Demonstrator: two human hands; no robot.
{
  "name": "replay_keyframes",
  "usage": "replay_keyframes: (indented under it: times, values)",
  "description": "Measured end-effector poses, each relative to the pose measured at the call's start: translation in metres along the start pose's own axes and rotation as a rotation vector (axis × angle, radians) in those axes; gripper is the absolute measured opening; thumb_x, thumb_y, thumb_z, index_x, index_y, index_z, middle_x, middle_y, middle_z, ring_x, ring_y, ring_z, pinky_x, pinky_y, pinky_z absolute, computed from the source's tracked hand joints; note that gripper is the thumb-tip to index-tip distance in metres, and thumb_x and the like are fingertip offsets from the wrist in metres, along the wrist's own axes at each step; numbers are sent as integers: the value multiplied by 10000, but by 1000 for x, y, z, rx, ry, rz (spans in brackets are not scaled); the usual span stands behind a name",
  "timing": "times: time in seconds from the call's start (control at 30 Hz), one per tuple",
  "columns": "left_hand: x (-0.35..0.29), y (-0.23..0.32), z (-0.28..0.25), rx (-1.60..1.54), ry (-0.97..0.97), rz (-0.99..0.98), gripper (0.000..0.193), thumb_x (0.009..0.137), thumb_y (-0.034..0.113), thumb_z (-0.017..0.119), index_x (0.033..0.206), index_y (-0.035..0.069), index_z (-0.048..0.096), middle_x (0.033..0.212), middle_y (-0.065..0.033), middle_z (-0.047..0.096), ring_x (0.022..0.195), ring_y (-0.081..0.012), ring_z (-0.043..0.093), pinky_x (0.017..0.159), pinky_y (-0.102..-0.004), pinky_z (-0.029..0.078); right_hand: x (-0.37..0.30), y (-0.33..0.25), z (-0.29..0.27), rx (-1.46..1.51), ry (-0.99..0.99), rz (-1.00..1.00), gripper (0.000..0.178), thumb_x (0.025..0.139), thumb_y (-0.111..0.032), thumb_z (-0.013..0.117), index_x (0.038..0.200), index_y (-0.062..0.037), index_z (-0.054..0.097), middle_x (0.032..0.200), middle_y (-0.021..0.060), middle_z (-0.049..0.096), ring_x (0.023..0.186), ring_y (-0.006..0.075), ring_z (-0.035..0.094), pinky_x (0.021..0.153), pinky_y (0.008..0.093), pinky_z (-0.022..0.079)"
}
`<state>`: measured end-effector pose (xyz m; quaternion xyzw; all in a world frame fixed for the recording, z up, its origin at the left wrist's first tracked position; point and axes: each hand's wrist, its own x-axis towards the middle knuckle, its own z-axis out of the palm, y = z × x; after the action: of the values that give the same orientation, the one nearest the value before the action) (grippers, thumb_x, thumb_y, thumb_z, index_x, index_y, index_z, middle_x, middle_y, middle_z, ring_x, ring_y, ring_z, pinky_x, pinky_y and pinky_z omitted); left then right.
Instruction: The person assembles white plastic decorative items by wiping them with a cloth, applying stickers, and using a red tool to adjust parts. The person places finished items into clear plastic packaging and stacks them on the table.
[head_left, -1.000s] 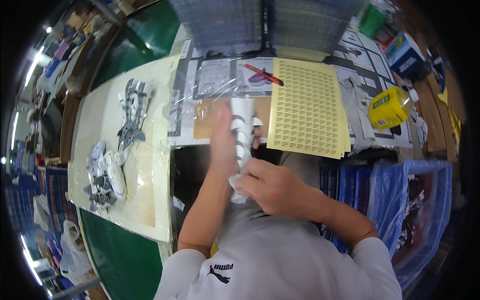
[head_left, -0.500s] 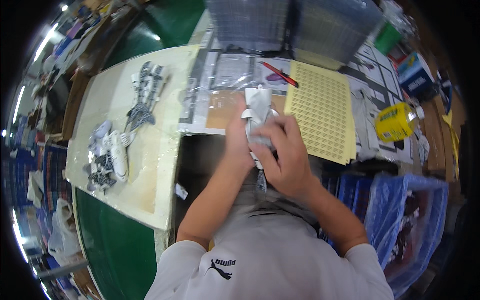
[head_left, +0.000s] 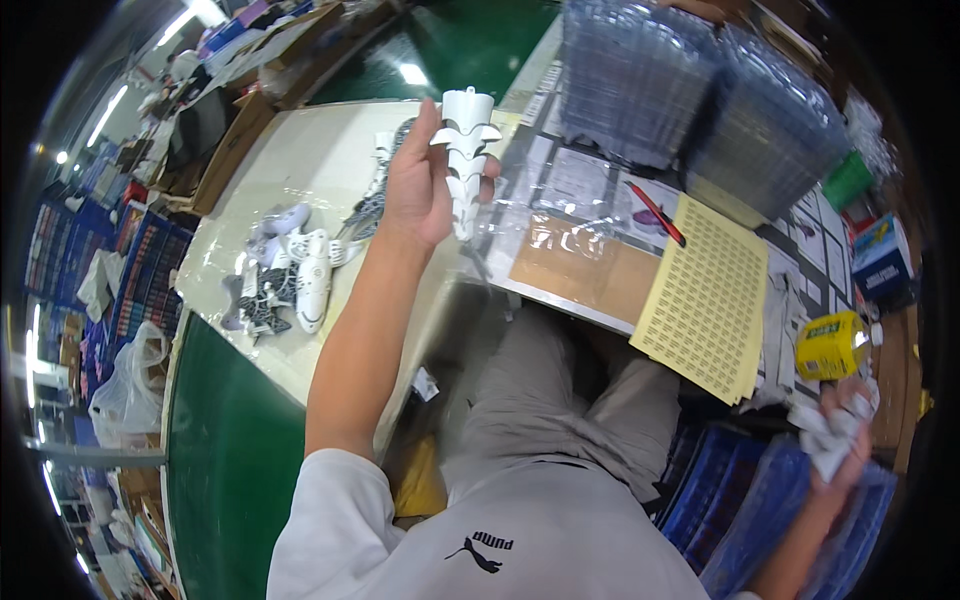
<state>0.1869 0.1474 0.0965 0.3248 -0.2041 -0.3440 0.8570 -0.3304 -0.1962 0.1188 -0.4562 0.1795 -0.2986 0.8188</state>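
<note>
My left hand [head_left: 413,192] is raised over the cream-topped table, its fingers wrapped round a white segmented plastic toy part [head_left: 464,165]. The part is held upright, with a small loop at its top and curved fins along its sides. Far to the right, my right hand [head_left: 852,452] grips a crumpled white cloth [head_left: 828,432], just below a yellow bottle [head_left: 832,345]; this hand is somewhat blurred. Left of my left forearm lies a pile of white and black-patterned toy parts [head_left: 290,270]. More patterned parts [head_left: 372,205] lie partly hidden behind my left hand.
Yellow label sheets [head_left: 705,300] lie on the right-hand table, a red cutter knife [head_left: 655,213] at their edge. Tall stacks of clear plastic trays [head_left: 640,80] stand behind. A blue plastic-lined bin [head_left: 745,510] is at lower right, and a blue-white box [head_left: 882,255] stands above the bottle.
My hands have parted. The left has carried the white toy part up and to the left; the right has left it, moved far right and now holds a white cloth. The view has shifted.
</note>
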Motion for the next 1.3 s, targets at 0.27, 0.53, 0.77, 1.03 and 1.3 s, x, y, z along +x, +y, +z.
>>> replay_keyframes:
  times: [0.27, 0.53, 0.77, 1.03, 1.3]
  values:
    - [23, 111, -66, 561, 152, -86, 383, 1088, 335, 538, 1408, 126, 561, 1088, -152, 760, 615, -149, 681, 432, -260, 537, -30, -71, -190, -407, 652, -235, 304, 1074, -233, 525, 1320, -54, 524, 1163, 108, 543, 1072, 241, 556, 904, 403, 542]
    - [57, 158, -158, 1324, 568, -321, 537, 1023, 388, 650, 1486, 125, 584, 1206, -74, 699, 911, -178, 650, 757, -329, 520, 21, 43, -254, -1109, 655, 82, 346, 1032, -283, 553, 1272, -35, 573, 1171, 134, 584, 1068, 264, 588, 908, 412, 544]
    - [38, 132, -206, 1361, 683, -392, 774, 961, 510, 730, 1590, 131, 487, 1491, -146, 610, 1320, -341, 574, 1050, -515, 493, 42, 94, -267, -1473, 528, 187, 390, 996, -327, 577, 1231, -18, 615, 1177, 157, 620, 1064, 284, 615, 911, 420, 546]
    - [14, 142, -236, 1547, 643, -295, 800, 829, 197, 834, 1561, 91, 528, 1318, -190, 714, 1081, -320, 721, 939, -470, 598, 33, 98, -280, -1667, 511, 293, 446, 954, -377, 605, 1183, 1, 664, 1185, 184, 661, 1060, 307, 647, 916, 430, 549]
    - [67, 139, -142, 1715, 407, 358, 568, 893, 232, 775, 1412, 37, 652, 1105, -182, 776, 1000, -240, 736, 902, -377, 568, 2, 88, -302, -1866, 505, 432, 507, 912, -427, 633, 1135, 20, 712, 1192, 210, 702, 1056, 329, 679, 920, 440, 551]
